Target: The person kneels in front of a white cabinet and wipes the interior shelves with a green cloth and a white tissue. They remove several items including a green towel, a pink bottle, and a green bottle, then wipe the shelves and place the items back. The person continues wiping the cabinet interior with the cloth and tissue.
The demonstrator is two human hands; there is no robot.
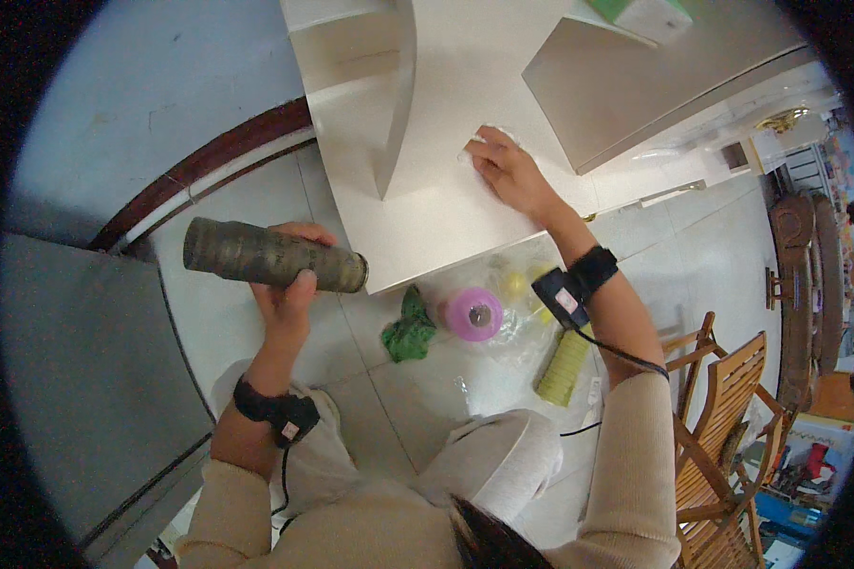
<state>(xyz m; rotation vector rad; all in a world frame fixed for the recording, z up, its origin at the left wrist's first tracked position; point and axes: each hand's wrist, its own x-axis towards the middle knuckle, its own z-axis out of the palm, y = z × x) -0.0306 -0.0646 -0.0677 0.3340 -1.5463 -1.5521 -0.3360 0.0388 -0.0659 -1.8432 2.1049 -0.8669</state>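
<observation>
My left hand (288, 277) grips a dark, mottled cylindrical container (274, 254) around its middle and holds it on its side, left of a white cabinet top (427, 206). My right hand (507, 171) presses a crumpled white tissue or cloth (504, 131) flat on that white surface, most of it hidden under the fingers. Each wrist wears a black strap with a small cabled device. Below the cabinet's front edge, a pink round object (475, 314), probably a bottle seen from above, stands beside a crumpled green plastic bag (409, 328).
Clear plastic bags (519, 327) with yellow items and a ribbed yellow-green roll (563, 368) lie on the tiled floor. White upright panels (398, 99) rise from the cabinet. A green and white box (655, 20) is at the top. Wooden folding chairs (729, 398) stand at right.
</observation>
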